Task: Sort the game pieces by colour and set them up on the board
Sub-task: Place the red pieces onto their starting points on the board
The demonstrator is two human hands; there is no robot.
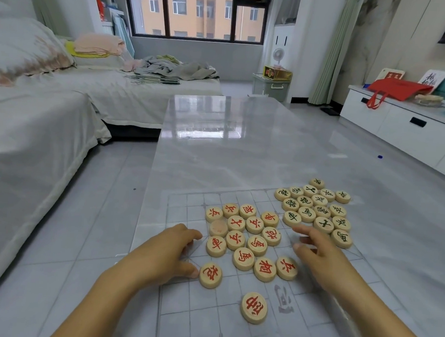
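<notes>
Round wooden game pieces lie on a clear plastic board (183, 202) with a printed grid. Several red-lettered pieces (254, 225) cluster in the board's middle, one of them face down (218, 228). Two red pieces sit apart nearer me, one (210, 275) by my left thumb and one (253, 307) alone below. Several dark-lettered pieces (315, 209) are grouped at the far right. My left hand (166, 253) rests left of the red cluster, fingers curled, holding nothing. My right hand (318, 248) hovers between the two groups, fingers apart and empty.
The board lies on a glossy grey marble table (230, 142). A covered sofa (36, 131) stands to the left and a white low cabinet (406, 127) with a red bag to the right. The table's left edge runs close by my left hand.
</notes>
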